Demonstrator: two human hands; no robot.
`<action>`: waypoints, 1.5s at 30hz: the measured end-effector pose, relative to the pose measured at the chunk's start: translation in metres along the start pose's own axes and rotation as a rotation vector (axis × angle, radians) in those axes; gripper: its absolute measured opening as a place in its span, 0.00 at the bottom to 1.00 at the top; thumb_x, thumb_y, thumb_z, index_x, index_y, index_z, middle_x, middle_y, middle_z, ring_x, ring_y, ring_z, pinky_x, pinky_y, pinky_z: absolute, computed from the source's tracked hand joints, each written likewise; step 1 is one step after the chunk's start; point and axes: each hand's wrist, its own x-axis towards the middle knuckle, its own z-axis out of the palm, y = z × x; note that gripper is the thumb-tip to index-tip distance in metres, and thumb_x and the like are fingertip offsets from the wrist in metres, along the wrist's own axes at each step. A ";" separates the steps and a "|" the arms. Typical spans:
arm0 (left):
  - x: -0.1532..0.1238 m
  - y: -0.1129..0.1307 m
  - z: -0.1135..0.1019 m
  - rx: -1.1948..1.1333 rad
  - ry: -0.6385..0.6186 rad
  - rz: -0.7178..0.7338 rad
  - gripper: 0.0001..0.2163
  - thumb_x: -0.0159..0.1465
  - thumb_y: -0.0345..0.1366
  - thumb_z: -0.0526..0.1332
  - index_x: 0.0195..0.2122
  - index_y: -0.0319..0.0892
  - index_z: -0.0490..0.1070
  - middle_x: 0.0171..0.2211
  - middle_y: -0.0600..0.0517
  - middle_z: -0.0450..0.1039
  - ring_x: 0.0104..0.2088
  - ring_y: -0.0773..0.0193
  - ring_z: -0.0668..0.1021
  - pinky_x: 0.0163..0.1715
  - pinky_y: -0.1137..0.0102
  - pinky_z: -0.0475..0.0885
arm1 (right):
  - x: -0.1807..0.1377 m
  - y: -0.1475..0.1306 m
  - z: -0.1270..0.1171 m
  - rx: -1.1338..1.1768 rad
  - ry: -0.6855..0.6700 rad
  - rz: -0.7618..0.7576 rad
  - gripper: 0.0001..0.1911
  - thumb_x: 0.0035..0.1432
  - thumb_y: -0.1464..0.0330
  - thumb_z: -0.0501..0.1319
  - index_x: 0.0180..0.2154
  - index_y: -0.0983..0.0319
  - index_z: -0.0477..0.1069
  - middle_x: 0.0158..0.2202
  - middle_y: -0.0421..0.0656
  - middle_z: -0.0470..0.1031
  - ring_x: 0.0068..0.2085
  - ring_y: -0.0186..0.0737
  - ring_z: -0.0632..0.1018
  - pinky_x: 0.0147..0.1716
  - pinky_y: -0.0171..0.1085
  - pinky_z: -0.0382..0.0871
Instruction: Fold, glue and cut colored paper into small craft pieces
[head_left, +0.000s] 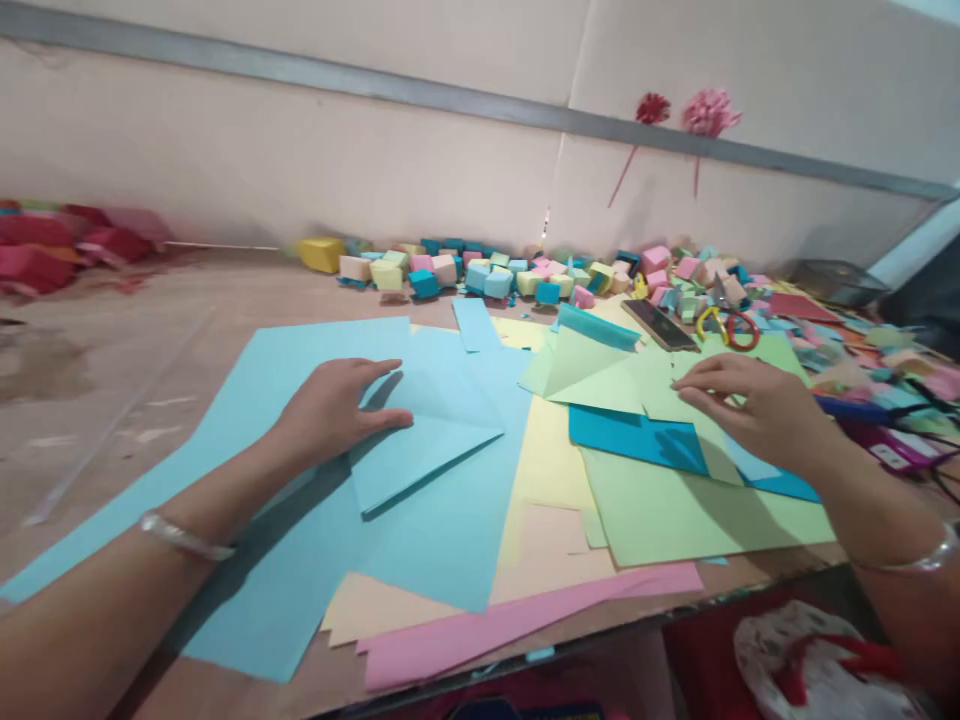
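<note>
My left hand (341, 405) hovers at or rests on the left edge of a folded light blue paper (427, 445), its thumb and fingers apart. Beneath that fold lie larger light blue sheets (442, 560). My right hand (757, 405) is over the right-hand papers, thumb and fingertips drawn together in a pinch. What the pinch holds, if anything, is too small to make out. Just left of those fingertips is a light green paper (600, 375) with creases. Under it are a darker blue strip (637, 437) and a large light green sheet (697, 525).
Many small coloured paper boxes (499, 280) line the wall. A phone (658, 325) and scissors (727, 328) with yellow and red handles lie behind my right hand. Paper scraps (885, 350) pile up at right. Pink strips (525, 625) lie along the front table edge.
</note>
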 end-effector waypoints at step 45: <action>-0.010 0.011 -0.006 -0.990 0.552 -0.380 0.10 0.50 0.34 0.65 0.34 0.40 0.75 0.21 0.57 0.68 0.20 0.71 0.68 0.21 0.74 0.63 | 0.082 -0.140 0.141 1.155 -0.137 0.158 0.17 0.53 0.66 0.61 0.44 0.58 0.80 0.31 0.41 0.77 0.27 0.33 0.71 0.30 0.36 0.69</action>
